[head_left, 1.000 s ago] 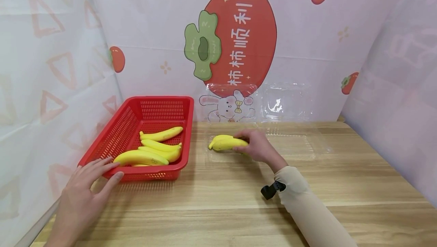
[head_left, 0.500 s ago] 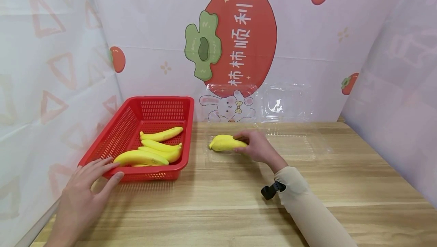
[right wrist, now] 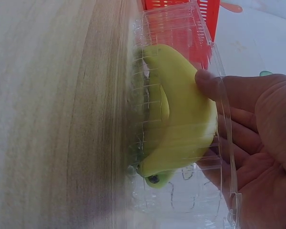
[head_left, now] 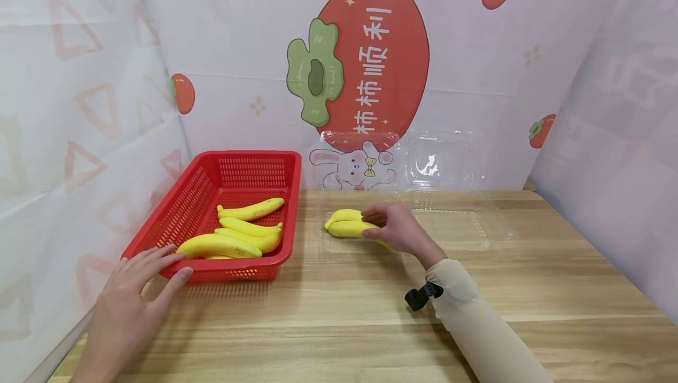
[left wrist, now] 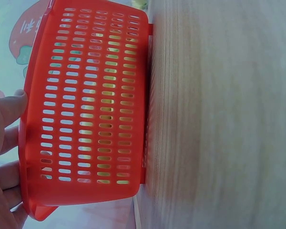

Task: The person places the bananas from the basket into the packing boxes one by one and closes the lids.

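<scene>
Right grip (head_left: 401,228) pinching front banana (head_left: 348,229); more rear banana (head_left: 346,215) now bared beside grip, likely settling. Left grip (head_left: 129,297) slack on basket (head_left: 233,263).

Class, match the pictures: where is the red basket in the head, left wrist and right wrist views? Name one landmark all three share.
Head: red basket on the left, left hand at its near rim.
Left wrist: red basket fills much of the left half.
Right wrist: part of red basket at the top, just right of centre.
Shared landmark: wooden tabletop.
</scene>
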`<state>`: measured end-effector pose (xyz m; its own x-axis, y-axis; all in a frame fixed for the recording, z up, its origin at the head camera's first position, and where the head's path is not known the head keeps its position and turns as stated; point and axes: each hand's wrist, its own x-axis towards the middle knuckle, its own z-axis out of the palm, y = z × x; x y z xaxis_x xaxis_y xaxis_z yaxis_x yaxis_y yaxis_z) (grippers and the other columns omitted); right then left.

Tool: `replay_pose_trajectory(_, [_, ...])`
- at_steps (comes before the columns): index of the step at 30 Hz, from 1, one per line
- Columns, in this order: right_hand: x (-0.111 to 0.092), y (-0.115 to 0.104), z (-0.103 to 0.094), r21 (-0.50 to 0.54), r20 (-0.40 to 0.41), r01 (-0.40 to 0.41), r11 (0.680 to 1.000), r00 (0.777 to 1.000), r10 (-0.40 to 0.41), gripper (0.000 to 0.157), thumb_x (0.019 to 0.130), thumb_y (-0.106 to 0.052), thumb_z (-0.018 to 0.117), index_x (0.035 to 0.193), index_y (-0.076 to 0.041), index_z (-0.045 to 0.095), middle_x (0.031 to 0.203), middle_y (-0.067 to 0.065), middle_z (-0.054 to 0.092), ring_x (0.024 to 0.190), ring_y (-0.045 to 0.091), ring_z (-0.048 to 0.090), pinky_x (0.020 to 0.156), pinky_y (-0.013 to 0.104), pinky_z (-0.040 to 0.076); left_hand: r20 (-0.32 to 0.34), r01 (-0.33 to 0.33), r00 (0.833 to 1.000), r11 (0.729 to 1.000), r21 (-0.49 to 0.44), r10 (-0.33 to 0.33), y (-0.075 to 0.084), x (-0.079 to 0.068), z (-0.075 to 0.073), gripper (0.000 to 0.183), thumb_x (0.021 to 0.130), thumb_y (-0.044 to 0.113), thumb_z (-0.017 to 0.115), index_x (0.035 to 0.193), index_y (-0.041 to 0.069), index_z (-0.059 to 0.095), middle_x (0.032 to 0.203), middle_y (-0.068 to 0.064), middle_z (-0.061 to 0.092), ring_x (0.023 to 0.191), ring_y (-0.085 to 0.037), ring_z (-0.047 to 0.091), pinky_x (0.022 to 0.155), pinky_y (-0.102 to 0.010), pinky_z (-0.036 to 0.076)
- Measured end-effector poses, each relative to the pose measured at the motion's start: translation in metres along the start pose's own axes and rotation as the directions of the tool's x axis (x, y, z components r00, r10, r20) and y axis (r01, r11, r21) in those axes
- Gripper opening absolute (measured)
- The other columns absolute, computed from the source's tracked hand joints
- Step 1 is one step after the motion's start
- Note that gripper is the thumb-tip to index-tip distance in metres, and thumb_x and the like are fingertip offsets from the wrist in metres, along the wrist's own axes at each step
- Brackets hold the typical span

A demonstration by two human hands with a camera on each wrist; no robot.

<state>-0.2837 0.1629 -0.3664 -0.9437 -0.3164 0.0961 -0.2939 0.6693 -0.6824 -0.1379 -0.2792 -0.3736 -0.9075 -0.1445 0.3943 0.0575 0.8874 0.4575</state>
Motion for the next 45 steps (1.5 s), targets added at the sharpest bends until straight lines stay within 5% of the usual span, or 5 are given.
replay_pose_trajectory(21, [-0.005,-0.012,-0.008,0.046,-0.044,-0.044,0.998,0.998,0.046,0.043,0.096,-0.024,0.08,0.134,-0.006,0.07,0.129,0.011,0.077,0.118,0.028,0.075,0.104,0.045,0.062,-0.002,0.0,1.0,1.0,-0.006,0.0,0.0,-0.001,0.001,0.06,0.097,0.04,0.077,0.147,0.01,0.063,0.151,-0.029,0.056,0.141,-0.051,0.044,0.111,-0.084,0.034])
replay_pose_trajectory(45, [-0.007,-0.02,-0.015,0.084,-0.15,0.045,0.995,0.988,-0.032,0.044,0.097,-0.028,0.079,0.137,-0.011,0.068,0.137,0.012,0.073,0.116,0.028,0.077,0.1,0.045,0.064,0.003,0.017,1.0,1.0,0.01,-0.017,0.003,0.0,0.0,0.06,0.096,0.039,0.078,0.147,0.011,0.063,0.151,-0.029,0.057,0.14,-0.051,0.044,0.104,-0.084,0.04])
